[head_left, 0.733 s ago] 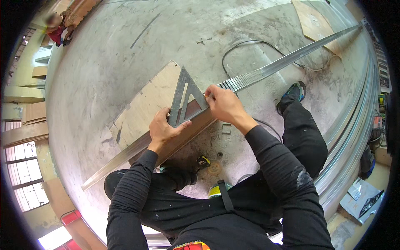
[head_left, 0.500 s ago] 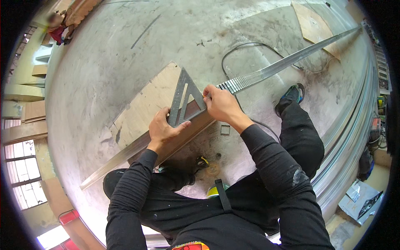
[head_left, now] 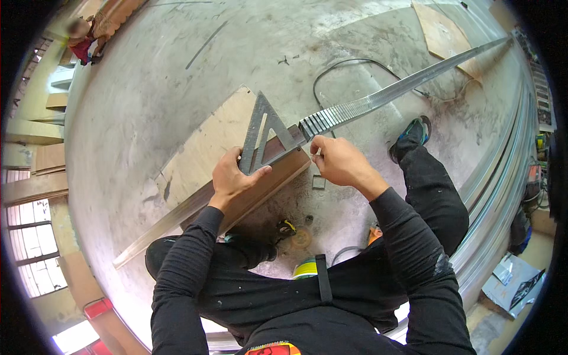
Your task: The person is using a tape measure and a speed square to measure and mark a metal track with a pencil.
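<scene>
My left hand (head_left: 234,181) grips the lower corner of a grey metal triangle square (head_left: 253,148), its thumb along the near edge. The square lies across a brown wooden beam (head_left: 254,192) and a long metal channel (head_left: 390,94), which has a row of close slots just past the beam's end. Right of the square, apart from it, is my right hand (head_left: 344,161). Its thumb and forefinger are pinched together near the beam's end; what they hold, if anything, is too small to make out.
A plywood board (head_left: 204,139) lies under the beam's far side. A black cable (head_left: 319,89) loops across the floor. Long metal profiles (head_left: 503,177) are stacked at right. A yellow tape measure (head_left: 288,226) lies between my legs. A person (head_left: 86,41) is at far left.
My right hand has drawn back from the square's corner, to the right and slightly nearer me, uncovering the beam's end. My left hand and the square have barely moved.
</scene>
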Available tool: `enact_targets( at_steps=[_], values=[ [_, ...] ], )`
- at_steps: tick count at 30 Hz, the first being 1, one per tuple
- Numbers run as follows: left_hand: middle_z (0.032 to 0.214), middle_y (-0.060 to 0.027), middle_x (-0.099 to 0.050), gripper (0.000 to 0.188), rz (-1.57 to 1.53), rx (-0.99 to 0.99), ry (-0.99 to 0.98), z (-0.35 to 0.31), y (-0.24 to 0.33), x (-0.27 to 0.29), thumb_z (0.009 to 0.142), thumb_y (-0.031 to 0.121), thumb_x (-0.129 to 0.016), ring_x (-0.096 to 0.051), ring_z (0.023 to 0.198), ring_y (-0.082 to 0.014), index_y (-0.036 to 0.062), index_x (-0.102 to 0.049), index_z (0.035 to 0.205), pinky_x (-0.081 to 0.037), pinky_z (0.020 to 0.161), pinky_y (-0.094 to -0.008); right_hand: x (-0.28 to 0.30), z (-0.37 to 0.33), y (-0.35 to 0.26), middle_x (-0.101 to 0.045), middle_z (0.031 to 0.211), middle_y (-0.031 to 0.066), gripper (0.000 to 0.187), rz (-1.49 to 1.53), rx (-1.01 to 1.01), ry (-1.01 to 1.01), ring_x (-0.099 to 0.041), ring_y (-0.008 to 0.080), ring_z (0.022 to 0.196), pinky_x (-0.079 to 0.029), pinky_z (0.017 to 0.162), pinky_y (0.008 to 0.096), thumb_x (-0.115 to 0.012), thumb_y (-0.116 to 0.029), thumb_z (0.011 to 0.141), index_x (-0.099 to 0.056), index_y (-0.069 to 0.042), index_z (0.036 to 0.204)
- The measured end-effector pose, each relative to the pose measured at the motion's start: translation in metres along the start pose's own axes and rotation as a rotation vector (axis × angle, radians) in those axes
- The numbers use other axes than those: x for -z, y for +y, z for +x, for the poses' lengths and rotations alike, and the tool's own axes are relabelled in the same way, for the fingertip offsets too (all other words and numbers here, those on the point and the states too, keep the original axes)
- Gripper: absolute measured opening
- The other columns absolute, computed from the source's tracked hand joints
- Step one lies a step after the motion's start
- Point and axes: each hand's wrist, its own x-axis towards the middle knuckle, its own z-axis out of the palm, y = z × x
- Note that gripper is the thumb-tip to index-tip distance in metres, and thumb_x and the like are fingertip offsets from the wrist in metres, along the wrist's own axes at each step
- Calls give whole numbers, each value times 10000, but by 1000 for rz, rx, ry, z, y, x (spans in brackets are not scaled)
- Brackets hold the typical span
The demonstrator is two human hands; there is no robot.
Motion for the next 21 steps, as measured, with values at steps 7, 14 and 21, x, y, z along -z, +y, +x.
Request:
enact_targets(
  at_steps=[7, 14, 21],
  values=[
    [931, -142, -727, 810, 22, -3, 2, 0, -1, -1, 673, 705, -859, -715, 877, -309, 15, -712, 1070, -563, 775, -403, -7, 7, -2, -724, 905, 251, 206, 132, 80, 172, -693, 466, 897, -539, 804, 549, -645, -207, 951, -646, -45, 1077],
    [938, -146, -729, 801, 9, 29, -14, 0, 4, 1, 672, 695, -867, -713, 887, -310, 24, -713, 1082, -563, 783, -405, -17, 16, -2, -722, 902, 252, 185, 183, 68, 213, -691, 474, 890, -534, 792, 550, -645, -191, 962, -646, -53, 1085],
    [961, -149, -733, 807, -19, 70, -20, 0, 8, 1, 657, 679, -884, -719, 888, -313, 32, -715, 1108, -566, 785, -406, -25, 49, -8, -729, 895, 249, 163, 248, 74, 278, -704, 462, 883, -549, 788, 537, -653, -189, 953, -690, -48, 1027]
  ],
)
